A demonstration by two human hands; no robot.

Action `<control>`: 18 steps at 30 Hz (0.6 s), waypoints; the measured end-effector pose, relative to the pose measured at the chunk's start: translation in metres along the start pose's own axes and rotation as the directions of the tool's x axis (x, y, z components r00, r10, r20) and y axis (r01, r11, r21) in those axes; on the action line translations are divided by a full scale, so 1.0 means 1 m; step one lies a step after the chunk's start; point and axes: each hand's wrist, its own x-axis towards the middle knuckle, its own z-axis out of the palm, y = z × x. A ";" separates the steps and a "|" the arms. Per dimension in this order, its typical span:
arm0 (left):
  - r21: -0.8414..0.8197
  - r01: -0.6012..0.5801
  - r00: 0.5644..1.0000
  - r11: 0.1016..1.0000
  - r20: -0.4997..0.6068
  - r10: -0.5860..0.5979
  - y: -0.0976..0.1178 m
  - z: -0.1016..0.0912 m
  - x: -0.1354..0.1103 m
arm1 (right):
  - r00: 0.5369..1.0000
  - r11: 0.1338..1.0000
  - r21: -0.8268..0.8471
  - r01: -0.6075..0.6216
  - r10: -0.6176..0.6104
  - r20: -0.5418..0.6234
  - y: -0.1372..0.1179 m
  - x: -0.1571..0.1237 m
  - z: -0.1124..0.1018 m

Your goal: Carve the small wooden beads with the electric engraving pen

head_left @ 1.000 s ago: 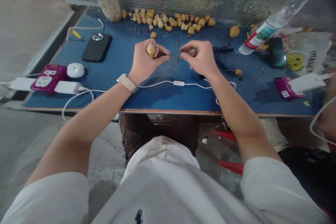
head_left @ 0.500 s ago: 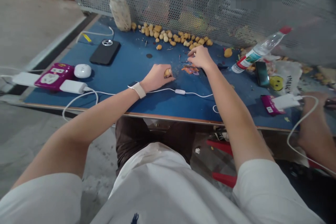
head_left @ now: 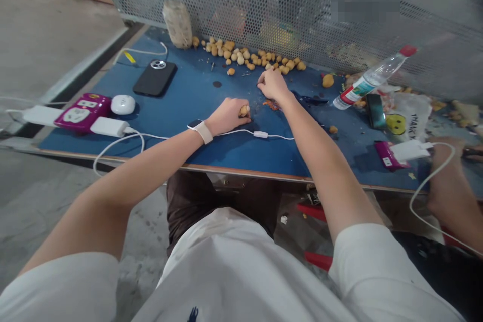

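My left hand (head_left: 227, 115) rests on the blue table (head_left: 188, 105), its fingers curled round a small yellow-brown ball (head_left: 244, 109). A pale watch sits on that wrist. My right hand (head_left: 272, 85) reaches farther out, fingertips pinched down on the table just in front of a row of several yellow-brown balls (head_left: 249, 56) along the mesh wall. What those fingertips hold is too small to make out. A little orange-brown scrap pile (head_left: 270, 104) lies beside the right wrist.
A black phone (head_left: 155, 77), a white puck (head_left: 123, 104), a magenta power strip (head_left: 82, 113) and white cables lie at the left. A jar (head_left: 177, 24) stands at the back. At the right are a tilted water bottle (head_left: 371, 80), another phone, a smiley bag and another person's hand (head_left: 445, 161).
My left hand came down from in front of me onto the table with the ball. My right hand reached forward and then left toward the row of balls.
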 end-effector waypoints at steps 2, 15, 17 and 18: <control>0.009 0.007 1.000 1.000 -0.022 -0.007 -0.002 -0.001 0.002 | 0.996 0.994 0.062 0.086 -0.085 -0.018 -0.002 -0.012 -0.003; -0.126 0.058 0.934 0.990 -0.343 -0.099 -0.020 -0.013 0.011 | 0.933 0.837 0.429 0.341 -0.358 -0.042 -0.023 -0.073 -0.012; -0.148 0.041 0.931 0.988 -0.354 -0.092 -0.024 -0.013 0.012 | 0.937 0.839 0.430 0.334 -0.347 -0.051 -0.024 -0.074 -0.012; -0.159 0.030 0.929 0.987 -0.359 -0.086 -0.026 -0.014 0.013 | 0.938 0.839 0.432 0.330 -0.342 -0.054 -0.025 -0.074 -0.012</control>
